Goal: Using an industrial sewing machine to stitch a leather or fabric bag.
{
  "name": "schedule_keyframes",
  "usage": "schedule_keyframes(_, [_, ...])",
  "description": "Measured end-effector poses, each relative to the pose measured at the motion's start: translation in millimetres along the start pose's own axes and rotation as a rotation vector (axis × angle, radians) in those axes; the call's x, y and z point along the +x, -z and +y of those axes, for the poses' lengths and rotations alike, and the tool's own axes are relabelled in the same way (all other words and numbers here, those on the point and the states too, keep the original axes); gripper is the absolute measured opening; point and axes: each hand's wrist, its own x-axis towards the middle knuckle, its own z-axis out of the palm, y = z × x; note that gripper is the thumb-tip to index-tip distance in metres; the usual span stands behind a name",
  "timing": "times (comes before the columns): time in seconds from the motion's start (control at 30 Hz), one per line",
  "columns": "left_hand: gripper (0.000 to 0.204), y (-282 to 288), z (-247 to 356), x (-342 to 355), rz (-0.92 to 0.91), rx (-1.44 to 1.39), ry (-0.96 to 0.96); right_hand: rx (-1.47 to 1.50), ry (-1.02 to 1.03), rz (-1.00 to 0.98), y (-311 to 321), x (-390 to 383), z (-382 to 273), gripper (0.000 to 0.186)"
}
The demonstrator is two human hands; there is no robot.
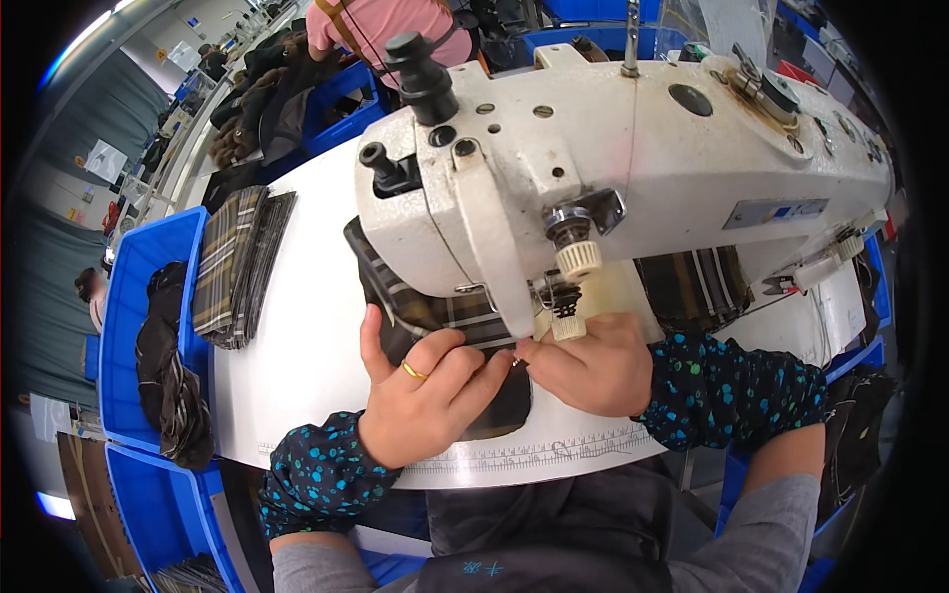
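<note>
The person's left hand [420, 400], little finger splayed away from the bent others, and right hand [598, 371], fingers curled, nearly meet at a dark brown-and-white plaid fabric piece [467, 315] beneath the white metal sewing machine [652, 138]; whether either pinches it cannot be told. Its rounded lower edge stops short of the white tabletop's [287, 395] ruler-marked front edge, while leftward, white surface stretches to stacked brown plaid pieces [232, 272].

I observe the left hand [420, 405] angled toward 1 o'clock, fingers bent, outermost finger [372, 346] raised toward 12. The right hand [593, 371] points toward 10 o'clock, fingertips near the left's.
</note>
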Motion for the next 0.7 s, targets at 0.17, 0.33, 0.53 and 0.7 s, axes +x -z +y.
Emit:
schedule_keyframes(0.17, [0.03, 15.2, -0.3, -0.1, -0.002, 0.01, 0.009, -0.177, -0.008, -0.255, 18.3, -4.9, -33.0, 0.022])
schedule_keyframes(0.33, [0.029, 21.0, 17.9, -6.6, -0.079, -0.038, -0.038, -0.285, 0.088, -0.466, 18.2, -16.7, -61.8, 0.021])
schedule_keyframes(0.53, [0.03, 17.4, 25.3, -7.5, -0.283, -0.122, -0.016, -0.123, 0.122, -0.575, 15.8, -14.6, -65.1, 0.041])
schedule_keyframes(0.7, [0.017, 8.4, 24.1, -8.4, -0.336, -0.136, -0.058, -0.172, 0.152, -0.527, 19.0, -19.4, -79.2, 0.041])
